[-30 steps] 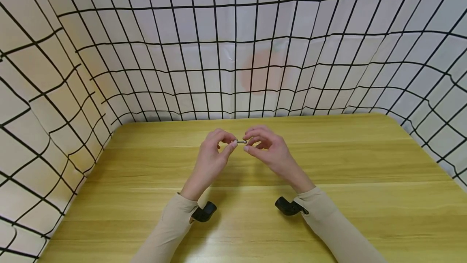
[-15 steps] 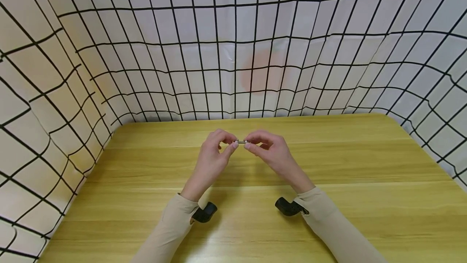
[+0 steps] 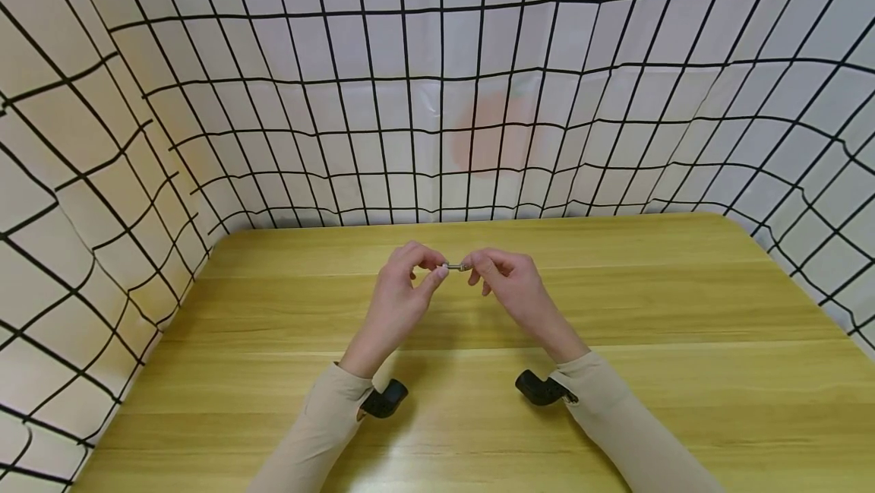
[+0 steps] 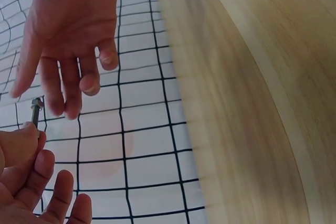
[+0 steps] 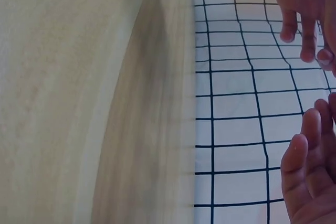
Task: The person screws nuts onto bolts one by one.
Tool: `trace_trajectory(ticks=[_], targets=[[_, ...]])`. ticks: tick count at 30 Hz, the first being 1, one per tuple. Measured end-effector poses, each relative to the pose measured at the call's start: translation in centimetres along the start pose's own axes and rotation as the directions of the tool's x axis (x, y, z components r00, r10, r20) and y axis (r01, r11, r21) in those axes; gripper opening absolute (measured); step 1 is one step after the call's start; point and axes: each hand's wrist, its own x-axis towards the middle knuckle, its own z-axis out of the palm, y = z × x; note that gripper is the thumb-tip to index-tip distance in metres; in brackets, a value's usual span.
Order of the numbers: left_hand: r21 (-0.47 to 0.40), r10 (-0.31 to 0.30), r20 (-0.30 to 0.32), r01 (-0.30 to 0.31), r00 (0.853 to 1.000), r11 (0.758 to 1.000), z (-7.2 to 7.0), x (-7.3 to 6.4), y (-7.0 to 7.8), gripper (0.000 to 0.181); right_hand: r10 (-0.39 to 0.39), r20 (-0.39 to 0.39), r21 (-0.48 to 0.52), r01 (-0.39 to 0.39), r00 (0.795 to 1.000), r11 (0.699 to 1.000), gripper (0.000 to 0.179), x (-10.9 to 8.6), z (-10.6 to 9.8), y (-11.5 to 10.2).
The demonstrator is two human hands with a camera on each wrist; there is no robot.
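Observation:
A small metal bolt [image 3: 454, 267] lies level between the two hands in the head view. In the left wrist view its shank [image 4: 35, 115] ends in a hex nut [image 4: 37, 103]. My left hand [image 3: 402, 280] pinches the other end between thumb and index finger, which hide that end. My right hand [image 3: 509, 280] is at the nut end, fingertips right by the nut. From the left wrist, the right hand's thumb [image 4: 25, 69] and fingers stand apart on either side of the nut. The right wrist view shows the fingers of both hands, the bolt out of sight.
Both hands are above a wooden table [image 3: 437, 402]. A white sheet with a black grid [image 3: 437, 98] rises behind and at the sides. Black wrist cameras [image 3: 386, 399] stick out from beige sleeves [image 3: 314, 417].
Half a second ago my right thumb and index finger closed onto the nut end; now the thumb has slid forward and up past it. The left hand has barely moved, still pinching the bolt.

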Motion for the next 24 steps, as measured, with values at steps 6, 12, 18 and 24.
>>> trace_trajectory(ticks=[6, 12, 18, 24], targets=[[0.0, -0.006, 0.003, 0.006, 1.0, 1.0, -0.07, -0.03, -0.05, 0.004, -0.047, 0.031, 0.028, 0.046, 0.998, 0.999, 0.022, -0.06, -0.38, -0.05], [0.001, -0.009, 0.006, 0.009, 1.0, 1.0, -0.09, -0.07, -0.15, 0.004, -0.118, 0.062, 0.006, 0.117, 0.991, 0.993, 0.024, -0.11, -0.37, -0.57], [0.003, 0.002, 0.008, -0.002, 1.0, 1.0, -0.02, -0.07, -0.22, 0.006, -0.161, 0.03, -0.055, 0.162, 0.987, 0.985, 0.014, -0.12, -0.15, -0.69], [-0.003, -0.003, 0.001, 0.003, 1.0, 1.0, 0.03, -0.05, -0.21, 0.003, -0.126, 0.024, -0.067, 0.128, 0.992, 0.99, 0.013, -0.2, 0.01, -0.82]])
